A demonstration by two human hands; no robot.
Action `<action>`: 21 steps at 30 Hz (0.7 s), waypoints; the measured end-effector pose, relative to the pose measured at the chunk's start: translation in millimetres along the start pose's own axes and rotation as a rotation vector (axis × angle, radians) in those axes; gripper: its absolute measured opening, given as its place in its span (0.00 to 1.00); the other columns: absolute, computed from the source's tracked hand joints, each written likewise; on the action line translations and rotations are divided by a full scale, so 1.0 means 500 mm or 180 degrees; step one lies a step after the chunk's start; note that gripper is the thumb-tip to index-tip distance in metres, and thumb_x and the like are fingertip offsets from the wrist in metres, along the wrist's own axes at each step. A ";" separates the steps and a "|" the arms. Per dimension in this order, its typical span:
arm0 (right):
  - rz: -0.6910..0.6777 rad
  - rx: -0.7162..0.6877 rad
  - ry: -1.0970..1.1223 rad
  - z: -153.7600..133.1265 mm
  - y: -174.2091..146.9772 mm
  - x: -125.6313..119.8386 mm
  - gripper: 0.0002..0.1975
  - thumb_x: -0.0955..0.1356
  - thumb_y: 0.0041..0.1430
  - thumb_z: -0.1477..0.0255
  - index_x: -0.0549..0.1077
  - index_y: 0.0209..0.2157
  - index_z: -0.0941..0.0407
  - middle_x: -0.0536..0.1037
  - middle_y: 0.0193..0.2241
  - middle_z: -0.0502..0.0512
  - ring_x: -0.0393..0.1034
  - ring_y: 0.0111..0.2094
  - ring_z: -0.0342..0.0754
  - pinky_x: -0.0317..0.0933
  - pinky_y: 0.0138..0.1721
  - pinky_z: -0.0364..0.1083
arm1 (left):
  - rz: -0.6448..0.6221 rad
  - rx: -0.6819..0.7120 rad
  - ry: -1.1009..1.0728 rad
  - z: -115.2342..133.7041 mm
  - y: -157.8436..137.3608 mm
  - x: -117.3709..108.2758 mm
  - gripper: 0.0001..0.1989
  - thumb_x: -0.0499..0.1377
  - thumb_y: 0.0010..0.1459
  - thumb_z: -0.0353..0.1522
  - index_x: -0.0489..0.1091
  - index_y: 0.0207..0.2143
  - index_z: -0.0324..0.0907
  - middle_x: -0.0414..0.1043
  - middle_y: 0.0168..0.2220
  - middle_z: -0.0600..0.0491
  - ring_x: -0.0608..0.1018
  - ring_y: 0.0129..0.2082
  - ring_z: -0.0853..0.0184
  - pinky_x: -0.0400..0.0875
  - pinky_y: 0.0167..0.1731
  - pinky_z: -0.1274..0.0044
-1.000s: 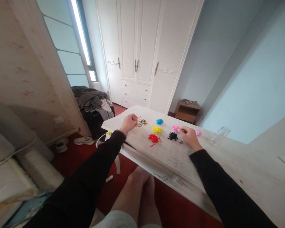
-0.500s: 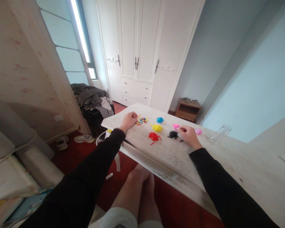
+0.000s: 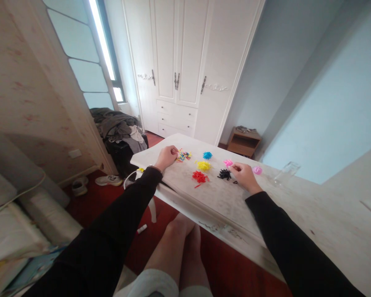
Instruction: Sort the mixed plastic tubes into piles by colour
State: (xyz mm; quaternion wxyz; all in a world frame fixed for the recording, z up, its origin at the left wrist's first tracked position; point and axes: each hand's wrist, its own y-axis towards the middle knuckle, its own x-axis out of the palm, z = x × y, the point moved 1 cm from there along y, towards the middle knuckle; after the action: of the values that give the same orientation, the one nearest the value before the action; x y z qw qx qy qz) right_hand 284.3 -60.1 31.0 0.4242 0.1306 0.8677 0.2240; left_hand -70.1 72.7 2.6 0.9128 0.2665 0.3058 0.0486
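My left hand (image 3: 167,157) rests at the left edge of a mixed-colour pile of small strips (image 3: 184,155), its fingers curled together; whatever they pinch is too small to name. On the right, my right hand (image 3: 243,175) is closed between a pink pile (image 3: 228,163) and a black pile (image 3: 225,174), and anything in its fingertips cannot be made out. Between the hands lie a blue pile (image 3: 207,155), a yellow pile (image 3: 203,165) and a red pile (image 3: 199,177) of similar small pieces. All sit on a white marbled table (image 3: 216,202).
A pink round item (image 3: 257,170) and a clear glass (image 3: 287,173) stand right of my right hand. Behind the table are a white wardrobe (image 3: 185,49) and a small wooden cabinet (image 3: 243,142). Clothes (image 3: 114,123) are heaped at the left.
The camera view has shifted slightly. Both hands keep nearly the same places and closed poses, and the piles look unchanged.
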 end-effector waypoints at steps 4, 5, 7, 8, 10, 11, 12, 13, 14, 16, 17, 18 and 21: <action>-0.0052 -0.0010 -0.0006 0.001 0.000 0.001 0.16 0.66 0.57 0.61 0.70 0.20 0.56 0.66 0.18 0.50 0.58 0.23 0.45 0.50 0.29 0.47 | -0.0024 0.0031 -0.0164 0.002 0.000 -0.002 0.07 0.60 0.49 0.27 0.76 0.33 0.41 0.79 0.31 0.51 0.76 0.29 0.65 0.69 0.33 0.75; -0.0055 -0.0016 -0.0009 0.001 0.000 0.001 0.17 0.66 0.57 0.61 0.71 0.20 0.56 0.66 0.18 0.50 0.58 0.23 0.45 0.50 0.29 0.47 | -0.0029 0.0011 -0.0217 0.002 0.000 -0.002 0.07 0.60 0.50 0.28 0.76 0.33 0.41 0.79 0.31 0.51 0.75 0.28 0.66 0.68 0.32 0.75; -0.0040 -0.0023 -0.0017 0.002 0.000 0.001 0.16 0.66 0.57 0.61 0.71 0.20 0.56 0.67 0.18 0.50 0.58 0.23 0.46 0.50 0.29 0.47 | 0.0006 -0.0024 -0.0306 0.003 0.001 -0.004 0.06 0.61 0.51 0.29 0.75 0.33 0.41 0.79 0.31 0.51 0.75 0.27 0.66 0.68 0.30 0.76; -0.0032 -0.0024 -0.0022 0.003 0.000 0.001 0.16 0.66 0.57 0.61 0.71 0.20 0.56 0.67 0.18 0.50 0.58 0.23 0.46 0.50 0.29 0.47 | 0.0045 -0.0029 -0.0359 0.003 0.001 -0.004 0.06 0.61 0.51 0.29 0.75 0.33 0.40 0.78 0.31 0.50 0.75 0.27 0.66 0.69 0.31 0.76; -0.0028 -0.0016 -0.0031 0.004 0.000 0.002 0.16 0.66 0.57 0.62 0.71 0.21 0.56 0.68 0.18 0.50 0.59 0.24 0.46 0.50 0.29 0.47 | 0.0111 -0.0037 -0.0494 0.003 0.002 -0.005 0.06 0.62 0.50 0.29 0.74 0.33 0.40 0.79 0.32 0.50 0.77 0.28 0.66 0.70 0.32 0.75; -0.0032 -0.0015 -0.0034 0.004 0.000 0.002 0.16 0.66 0.57 0.62 0.72 0.21 0.57 0.68 0.18 0.50 0.59 0.24 0.46 0.50 0.29 0.47 | 0.0124 -0.0047 -0.0561 0.002 0.002 -0.005 0.05 0.62 0.50 0.29 0.74 0.33 0.40 0.79 0.32 0.49 0.78 0.29 0.65 0.71 0.33 0.75; -0.0036 -0.0015 -0.0034 0.004 0.000 0.002 0.16 0.66 0.56 0.62 0.72 0.21 0.57 0.68 0.18 0.50 0.59 0.23 0.45 0.50 0.29 0.47 | 0.0122 -0.0061 -0.0628 0.002 0.002 -0.005 0.05 0.62 0.50 0.29 0.74 0.32 0.40 0.79 0.33 0.49 0.79 0.29 0.64 0.72 0.34 0.74; -0.0037 -0.0014 -0.0032 0.004 0.000 0.002 0.16 0.66 0.56 0.62 0.72 0.21 0.57 0.68 0.18 0.50 0.59 0.23 0.45 0.50 0.29 0.47 | 0.0106 -0.0079 -0.0700 0.001 0.002 -0.004 0.05 0.61 0.50 0.28 0.73 0.32 0.39 0.79 0.33 0.48 0.80 0.30 0.64 0.73 0.34 0.74; -0.0037 -0.0013 -0.0027 0.004 0.000 0.002 0.16 0.66 0.56 0.62 0.72 0.21 0.57 0.68 0.18 0.50 0.59 0.23 0.45 0.50 0.29 0.47 | 0.0080 -0.0100 -0.0779 0.000 0.003 -0.003 0.06 0.60 0.50 0.27 0.73 0.32 0.39 0.80 0.34 0.48 0.81 0.31 0.63 0.74 0.35 0.74; -0.0032 -0.0004 -0.0009 0.004 0.000 0.002 0.16 0.66 0.56 0.62 0.71 0.21 0.57 0.67 0.18 0.50 0.59 0.23 0.45 0.50 0.29 0.47 | 0.0019 -0.0140 -0.0940 -0.003 0.004 -0.001 0.07 0.58 0.50 0.25 0.73 0.33 0.39 0.80 0.35 0.47 0.82 0.33 0.63 0.75 0.37 0.73; -0.0030 0.0004 -0.0002 0.003 0.000 0.002 0.16 0.66 0.56 0.62 0.71 0.21 0.57 0.67 0.18 0.50 0.59 0.23 0.45 0.50 0.29 0.47 | -0.0002 -0.0155 -0.1000 -0.005 0.004 0.000 0.08 0.57 0.50 0.25 0.72 0.34 0.39 0.81 0.36 0.46 0.83 0.34 0.63 0.76 0.38 0.73; -0.0026 0.0009 0.0003 0.003 0.000 0.002 0.16 0.66 0.56 0.62 0.71 0.21 0.57 0.67 0.18 0.50 0.59 0.23 0.45 0.50 0.29 0.47 | -0.0012 -0.0159 -0.1028 -0.007 0.005 0.001 0.08 0.57 0.50 0.24 0.72 0.34 0.39 0.81 0.36 0.46 0.83 0.35 0.63 0.76 0.39 0.73; -0.0036 -0.0005 -0.0008 0.000 0.000 0.001 0.16 0.65 0.56 0.62 0.71 0.20 0.56 0.67 0.18 0.50 0.59 0.24 0.46 0.50 0.30 0.47 | 0.0015 -0.0115 -0.1017 -0.013 0.007 0.003 0.08 0.57 0.52 0.25 0.72 0.35 0.40 0.81 0.35 0.47 0.83 0.36 0.62 0.77 0.40 0.72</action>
State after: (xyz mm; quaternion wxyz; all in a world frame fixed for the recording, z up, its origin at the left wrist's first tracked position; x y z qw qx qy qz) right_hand 284.0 -59.8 30.8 0.4267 0.1256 0.8676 0.2221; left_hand -72.3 78.9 -0.8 0.9543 0.2551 0.1551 0.0132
